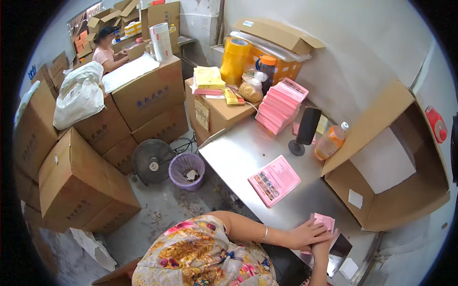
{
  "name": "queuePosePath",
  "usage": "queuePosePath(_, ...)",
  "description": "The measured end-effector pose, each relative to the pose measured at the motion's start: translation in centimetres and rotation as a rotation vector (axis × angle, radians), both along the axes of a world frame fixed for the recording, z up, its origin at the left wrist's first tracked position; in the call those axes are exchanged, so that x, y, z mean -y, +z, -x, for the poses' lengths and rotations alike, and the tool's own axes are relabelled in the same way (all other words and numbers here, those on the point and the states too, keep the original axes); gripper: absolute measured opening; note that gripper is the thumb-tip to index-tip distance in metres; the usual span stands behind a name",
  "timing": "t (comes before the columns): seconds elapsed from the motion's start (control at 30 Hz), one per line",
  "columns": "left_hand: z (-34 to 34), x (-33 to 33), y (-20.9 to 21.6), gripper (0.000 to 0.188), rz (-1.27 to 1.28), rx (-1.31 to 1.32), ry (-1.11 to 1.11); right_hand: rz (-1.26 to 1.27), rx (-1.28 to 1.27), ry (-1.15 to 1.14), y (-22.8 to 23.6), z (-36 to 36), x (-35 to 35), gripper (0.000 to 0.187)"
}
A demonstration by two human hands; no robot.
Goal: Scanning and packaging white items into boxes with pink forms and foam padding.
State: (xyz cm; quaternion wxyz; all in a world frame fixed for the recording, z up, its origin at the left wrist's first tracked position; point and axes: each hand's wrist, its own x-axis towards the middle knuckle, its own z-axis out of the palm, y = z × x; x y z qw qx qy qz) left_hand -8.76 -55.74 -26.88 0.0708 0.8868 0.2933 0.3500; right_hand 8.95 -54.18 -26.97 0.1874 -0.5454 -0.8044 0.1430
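Near the lower right, both my hands meet over a small pink printed paper [325,219] at the table's near end. My left hand [307,235], a bracelet on its wrist, lies across my right hand with its fingers bent over the paper. My right hand [324,246] comes up from below and grips the paper's near side; most of its fingers are hidden. Beneath and beside the hands is a dark, shiny flat thing [340,248]. A flat stack of pink printed leaflets [275,180] lies farther up the metal table [229,152].
A tall pile of pink leaflets [281,106], a phone on a stand [307,126] and an orange drink bottle [332,140] stand at the back. An open carton [389,162] is on the right. Left are a purple basket [186,171], a fan [152,161], cartons [86,181] and another person [106,52].
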Motion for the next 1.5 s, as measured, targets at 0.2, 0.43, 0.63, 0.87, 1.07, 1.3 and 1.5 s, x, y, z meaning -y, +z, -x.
queuePosePath(0.2, -0.2, 0.1, -1.2, 0.093, 0.063, 0.046, 0.029, -0.233, 0.426, 0.212, 4.6, -0.2, 5.2, 0.038)
queuePosePath(0.43, 0.2, -0.2, -0.5, 0.082, 0.042, 0.044, 0.004, -0.054, 0.333, 0.048, 3.6, 0.4, 3.1, 0.031)
queuePosePath(0.63, -0.7, 0.4, -3.0, 0.076, -0.073, 0.099, 0.098, -0.037, -0.023, 0.015, 3.9, 3.5, 4.0, 0.032)
queuePosePath(0.87, 2.4, 2.2, -5.0, 0.066, -0.142, 0.034, 0.034, -0.223, 0.316, 0.06, 1.6, 1.9, 3.0, 0.049)
queuePosePath(1.07, 4.0, 2.6, -5.7, 0.072, -0.338, -0.078, -0.033, -0.318, 0.387, -0.014, -0.3, 0.9, 2.5, 0.053)
queuePosePath(1.3, 4.6, 3.1, -5.8, 0.081, -0.325, -0.131, -0.022, -0.404, 0.345, -0.019, -0.2, 1.0, 2.9, 0.036)
queuePosePath(1.5, 4.0, 2.7, -6.9, 0.089, -0.251, -0.158, -0.037, -0.397, 0.303, -0.021, -0.3, 1.2, 2.5, 0.034)
